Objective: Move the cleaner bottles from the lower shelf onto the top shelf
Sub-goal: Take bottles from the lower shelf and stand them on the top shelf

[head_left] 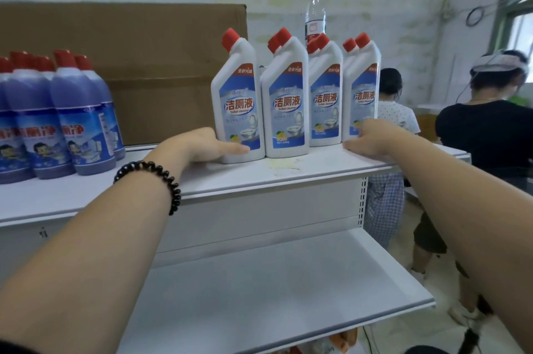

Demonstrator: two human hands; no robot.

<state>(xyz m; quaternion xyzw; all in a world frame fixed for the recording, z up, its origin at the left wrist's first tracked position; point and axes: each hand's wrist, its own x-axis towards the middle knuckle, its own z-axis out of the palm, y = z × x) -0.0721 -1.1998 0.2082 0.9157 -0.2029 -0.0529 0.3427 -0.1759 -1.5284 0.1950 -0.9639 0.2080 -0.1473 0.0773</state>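
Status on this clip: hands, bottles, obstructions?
Left hand on leftmost bottle, right hand on rightmost bottle. Cleaner bottles upright on top shelf; lower shelf shows none. Nothing blocking.

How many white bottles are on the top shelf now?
7 on the top shelf: four bottles in front; three behind the right three, only caps showing. One more may hide behind the leftmost.

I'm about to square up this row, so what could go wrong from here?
1. The white cleaner bottles are tall, narrow and packed close. Pressure from the left hand and right hand at the row's ends could tip one forward off the top shelf.
2. The clear bottle behind them may topple if the row slides back.
3. The yellowish stain in front might be slippery.
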